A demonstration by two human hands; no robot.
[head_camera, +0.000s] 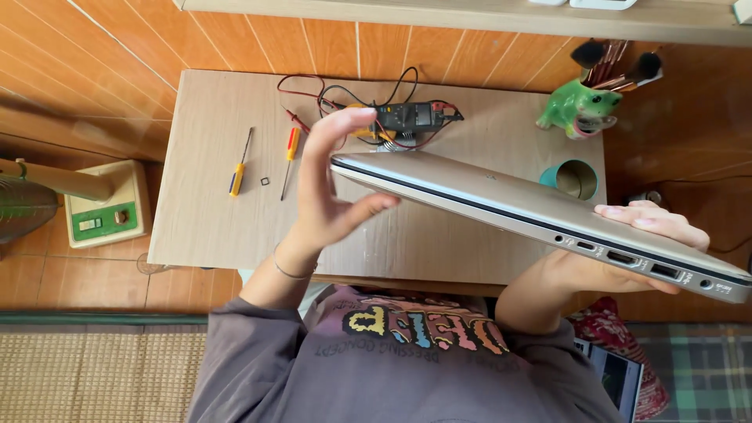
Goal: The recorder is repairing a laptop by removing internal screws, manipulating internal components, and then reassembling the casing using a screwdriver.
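A closed silver laptop (501,200) hangs tilted above the small table (204,227), right hand (654,235) clamped on its near edge, left hand (329,188) steadying with fingers spread; firmer two-handed support seems wise

Closed laptop (501,196), silver-gold shell, dark seam running along the edge between lid and base. Held in the air above the wooden bench (204,227), not resting on it. Tilted: far-left corner higher in view, near-right corner lower and closest to the camera. Side edge faces the viewer and shows a row of ports toward the right end. Left hand (329,188) touches its left corner, palm open; right hand (634,243) grips the right end, fingers (650,215) lying over the top.
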